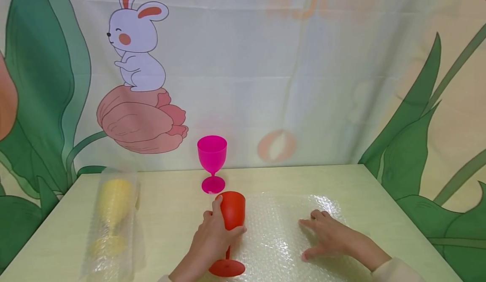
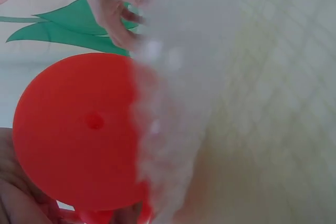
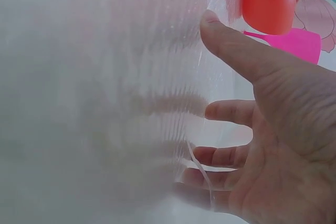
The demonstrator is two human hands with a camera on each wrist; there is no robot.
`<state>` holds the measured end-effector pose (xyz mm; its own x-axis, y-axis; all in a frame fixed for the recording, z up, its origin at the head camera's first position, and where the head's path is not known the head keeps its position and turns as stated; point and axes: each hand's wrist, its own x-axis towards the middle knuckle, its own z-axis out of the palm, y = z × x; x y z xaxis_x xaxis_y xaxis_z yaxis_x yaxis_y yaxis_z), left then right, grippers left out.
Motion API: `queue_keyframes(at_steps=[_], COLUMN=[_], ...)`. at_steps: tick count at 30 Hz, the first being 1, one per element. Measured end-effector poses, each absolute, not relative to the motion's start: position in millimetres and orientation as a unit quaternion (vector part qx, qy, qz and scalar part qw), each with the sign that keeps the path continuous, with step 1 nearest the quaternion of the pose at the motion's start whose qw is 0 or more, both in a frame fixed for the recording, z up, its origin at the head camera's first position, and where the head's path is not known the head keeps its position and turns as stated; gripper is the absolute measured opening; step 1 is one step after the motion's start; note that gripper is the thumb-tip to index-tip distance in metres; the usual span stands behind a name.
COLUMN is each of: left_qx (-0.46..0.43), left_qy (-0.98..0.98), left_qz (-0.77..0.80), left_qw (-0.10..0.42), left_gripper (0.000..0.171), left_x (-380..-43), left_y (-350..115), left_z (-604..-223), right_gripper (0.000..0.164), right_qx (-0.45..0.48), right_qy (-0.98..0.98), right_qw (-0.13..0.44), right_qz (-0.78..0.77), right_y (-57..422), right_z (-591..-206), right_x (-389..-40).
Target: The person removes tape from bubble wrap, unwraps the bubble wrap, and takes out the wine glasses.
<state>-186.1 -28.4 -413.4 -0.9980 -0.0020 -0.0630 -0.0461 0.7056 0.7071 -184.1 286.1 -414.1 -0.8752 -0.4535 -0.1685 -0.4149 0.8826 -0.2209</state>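
Observation:
My left hand [image 1: 212, 236] grips a red plastic goblet [image 1: 233, 210] round its cup, thumb on the near side. The goblet stands nearly upright, leaning slightly, over the left part of a clear bubble wrap sheet [image 1: 271, 235]. In the left wrist view its round red foot [image 2: 79, 145] faces the camera. Over the right part of the sheet is my right hand [image 1: 330, 235], thumb and fingers spread apart. From the right wrist, its fingertips [image 3: 223, 111] lie right at the bubble wrap [image 3: 105, 93], some showing through it.
A yellow goblet [image 1: 114, 202] lies inside bubble wrap at the table's left side. Upright near the back edge stands a magenta goblet [image 1: 212, 153]. Behind the pale table [image 1: 163, 214] hangs a printed cloth [image 1: 235, 63] with a rabbit and plants.

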Motion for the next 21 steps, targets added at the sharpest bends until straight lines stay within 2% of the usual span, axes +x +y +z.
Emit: queue_keyframes(at_steps=[13, 21], left_qx=[-0.006, -0.059], left_qy=[0.889, 0.848], left_qz=[0.456, 0.521], left_qw=[0.041, 0.08], left_gripper=[0.098, 0.099], left_x=[-189.2, -191.3], left_y=[-44.0, -53.3], left_z=[-415.4, -412.8], right_gripper=[0.091, 0.091], right_qx=[-0.227, -0.229], right_qy=[0.964, 0.963], right_qw=[0.109, 0.108], right_qz=[-0.087, -0.094], right_y=[286.1, 286.4], right_z=[-415.1, -413.6], right_x=[-184.3, -183.1])
